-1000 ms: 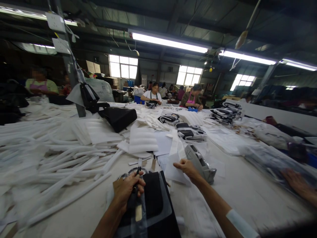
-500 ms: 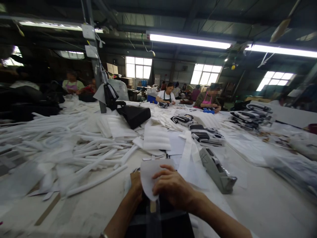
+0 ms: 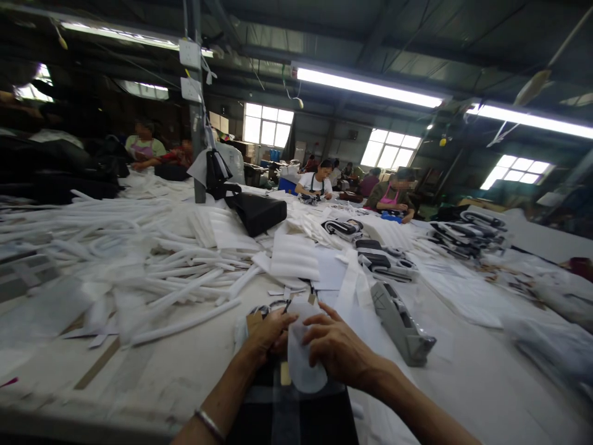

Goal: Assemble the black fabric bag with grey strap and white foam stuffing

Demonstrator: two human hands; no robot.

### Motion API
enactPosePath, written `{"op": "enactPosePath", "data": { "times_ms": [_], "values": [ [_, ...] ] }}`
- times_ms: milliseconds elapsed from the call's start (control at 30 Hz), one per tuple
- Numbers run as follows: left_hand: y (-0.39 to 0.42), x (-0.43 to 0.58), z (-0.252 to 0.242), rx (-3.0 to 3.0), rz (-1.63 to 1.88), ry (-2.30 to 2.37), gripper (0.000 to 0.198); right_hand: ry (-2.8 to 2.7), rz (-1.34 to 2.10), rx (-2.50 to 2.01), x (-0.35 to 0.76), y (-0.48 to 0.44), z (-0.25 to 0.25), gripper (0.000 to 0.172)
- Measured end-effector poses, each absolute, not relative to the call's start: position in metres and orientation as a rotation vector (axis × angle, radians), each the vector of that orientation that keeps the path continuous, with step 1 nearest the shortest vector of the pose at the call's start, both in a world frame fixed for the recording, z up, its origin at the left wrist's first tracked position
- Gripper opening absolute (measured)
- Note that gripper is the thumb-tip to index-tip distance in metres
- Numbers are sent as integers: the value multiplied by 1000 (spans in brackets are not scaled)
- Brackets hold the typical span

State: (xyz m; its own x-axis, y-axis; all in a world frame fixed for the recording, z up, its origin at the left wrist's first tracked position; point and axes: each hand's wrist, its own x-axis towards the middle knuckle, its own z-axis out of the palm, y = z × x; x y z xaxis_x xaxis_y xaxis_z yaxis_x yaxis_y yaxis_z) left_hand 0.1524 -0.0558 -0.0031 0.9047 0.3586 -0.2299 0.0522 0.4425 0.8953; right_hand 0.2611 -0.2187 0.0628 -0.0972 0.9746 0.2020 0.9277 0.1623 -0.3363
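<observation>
While curling the left hand in at the left edge of a translucent white sheet (cannot tell whether gripping), rests the right hand half-open, fingers spread, along the right edge, likewise unclear in grip. Has the sheet over a black bag at the near side of the table, with a grey tape dispenser to the right and white foam tubes heaped leftward.

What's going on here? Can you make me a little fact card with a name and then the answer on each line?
Left hand: touching the white sheet
Right hand: fingers on that sheet
Bracelet: left wrist
Under the hands: black bag, clear strip on it
Right side: grey tape dispenser
Left side: white foam tubes, piled on the table
Across: person in pink apron
</observation>
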Motion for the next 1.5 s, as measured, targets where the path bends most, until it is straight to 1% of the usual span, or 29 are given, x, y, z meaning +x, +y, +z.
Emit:
{"op": "enactPosePath", "data": {
  "times_ms": [33, 100, 167, 200, 233, 267, 333, 367, 400, 433, 500, 567, 700, 800, 867, 1000, 1167, 1300, 1400, 1500],
  "values": [
    [-57, 153, -3, 1136, 199, 428, 27, -2018, 158, -1827, 262, -220, 63, 32],
    [-59, 154, 0, 1190, 214, 465, 27, -1792, 106, -1869, 264, -225, 63, 36],
    [-59, 153, 2, 1187, 222, 488, 25, -1430, 88, -1916, 270, -231, 63, 32],
    [-58, 152, 3, 1164, 213, 482, 24, -1231, 122, -1929, 274, -234, 63, 28],
    [-56, 151, 4, 1133, 198, 472, 23, -1040, 189, -1925, 279, -238, 64, 28],
    [-55, 149, 4, 1098, 185, 459, 22, -867, 282, -1900, 283, -241, 65, 37],
    [-51, 148, 4, 1036, 165, 431, 25, -600, 488, -1804, 290, -246, 67, 61],
    [-50, 147, 4, 1012, 160, 418, 26, -521, 581, -1746, 291, -247, 68, 69],
    [-49, 147, 4, 994, 156, 403, 27, -486, 677, -1691, 291, -247, 70, 72],
    [-48, 146, 4, 984, 153, 390, 28, -487, 768, -1644, 289, -246, 71, 72],
    [-48, 147, 3, 978, 147, 371, 29, -545, 917, -1581, 283, -239, 73, 66],
    [-50, 147, 3, 992, 148, 358, 29, -585, 1005, -1564, 275, -227, 71, 60],
    [-54, 148, 2, 1070, 180, 347, 31, -569, 962, -1623, 268, -198, 62, 47],
    [-49, 150, 5, 1247, 192, 398, 32, -548, 913, -1639, 271, -182, 58, 35],
    [-38, 151, 9, 1367, 188, 436, 32, -544, 946, -1637, 272, -178, 59, 29],
    [-7, 150, 22, 1473, 162, 489, 24, -527, 1127, -1642, 266, -182, 61, 18],
    [21, 161, 44, 1591, 103, 534, 24, -375, 1404, -1608, 244, -173, 52, 13],
    [23, 174, 67, 1718, 3, 505, 26, -158, 1489, -1486, 238, -141, 41, 8],
    [15, 171, 78, 1821, -39, 494, 24, -60, 1466, -1346, 241, -122, 36, 18],
    [3, 155, 70, 1925, -16, 507, 18, -3, 1398, -1211, 245, -116, 29, 29]
  ]
}}
